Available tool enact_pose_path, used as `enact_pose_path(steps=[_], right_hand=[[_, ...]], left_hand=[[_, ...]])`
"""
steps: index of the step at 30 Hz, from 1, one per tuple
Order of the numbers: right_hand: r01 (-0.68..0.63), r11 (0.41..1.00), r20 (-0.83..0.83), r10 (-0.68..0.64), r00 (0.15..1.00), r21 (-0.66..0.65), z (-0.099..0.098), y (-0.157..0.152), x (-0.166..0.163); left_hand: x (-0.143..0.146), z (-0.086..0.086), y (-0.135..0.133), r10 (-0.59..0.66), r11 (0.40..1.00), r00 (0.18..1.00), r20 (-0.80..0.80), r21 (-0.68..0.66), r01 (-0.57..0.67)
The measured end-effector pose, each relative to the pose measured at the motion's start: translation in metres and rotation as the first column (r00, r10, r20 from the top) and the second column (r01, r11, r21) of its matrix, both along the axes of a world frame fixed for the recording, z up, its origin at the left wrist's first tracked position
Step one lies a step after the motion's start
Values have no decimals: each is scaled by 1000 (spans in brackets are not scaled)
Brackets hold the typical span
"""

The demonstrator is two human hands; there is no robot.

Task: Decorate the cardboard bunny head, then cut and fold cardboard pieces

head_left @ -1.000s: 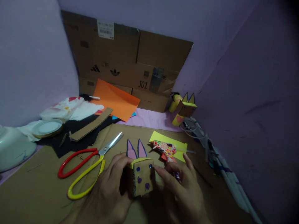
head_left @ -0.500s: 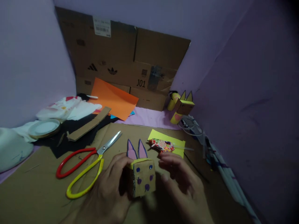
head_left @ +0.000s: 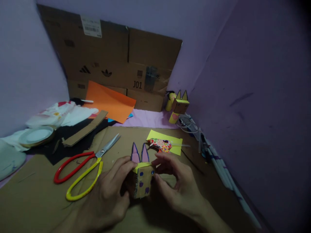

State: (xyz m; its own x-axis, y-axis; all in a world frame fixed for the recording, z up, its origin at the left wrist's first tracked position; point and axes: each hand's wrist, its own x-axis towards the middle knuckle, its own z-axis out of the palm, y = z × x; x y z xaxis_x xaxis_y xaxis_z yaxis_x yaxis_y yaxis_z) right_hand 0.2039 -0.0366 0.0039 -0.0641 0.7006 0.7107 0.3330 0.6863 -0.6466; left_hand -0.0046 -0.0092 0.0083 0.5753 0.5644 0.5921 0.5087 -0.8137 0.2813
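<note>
A small cardboard animal head with pointed pink ears outlined in dark blue is between my hands. Its front bears purple spots, and a yellow strip runs along the top. My left hand grips it from the left, fingers at the upper edge. On the other side, the thumb and fingers of my right hand close on the right edge of the box. Scissors with one red and one yellow handle lie open to the left. Just beyond my right hand rests a flower-patterned glue gun on yellow paper.
A similar cardboard animal figure stands at the back right. Orange paper, a cardboard strip and a round lid lie at the back left. A large cardboard panel leans on the wall. Rolled material lines the right edge.
My right hand has moved left from beside the cardboard head and now takes hold of its right edge. The head has turned slightly rightward. The whole view has shifted right.
</note>
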Motion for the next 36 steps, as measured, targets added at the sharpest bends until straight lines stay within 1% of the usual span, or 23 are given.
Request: enact_pose_path(steps=[6,16,25,30,33,36], right_hand=[[23,999,31,-25,999,44,1,2,0],[30,996,52,-35,998,78,-1,2,0],[22,998,23,-23,999,53,-3,3,1],[15,1000,14,-15,1000,11,-1,1,1],[14,1000,28,-15,1000,27,-1,2,1],[33,998,38,-35,999,57,-1,3,1]], left_hand=[[2,2,1,-25,1000,1000,0,5,25],[1,-1,0,-4,1000,1000,-14,28,4],[1,0,1,-2,999,1000,-19,39,2],[2,2,0,-4,1000,1000,7,2,4],[3,3,-1,6,1000,1000,5,-15,-6],[3,3,-1,8,1000,1000,-14,2,-8]])
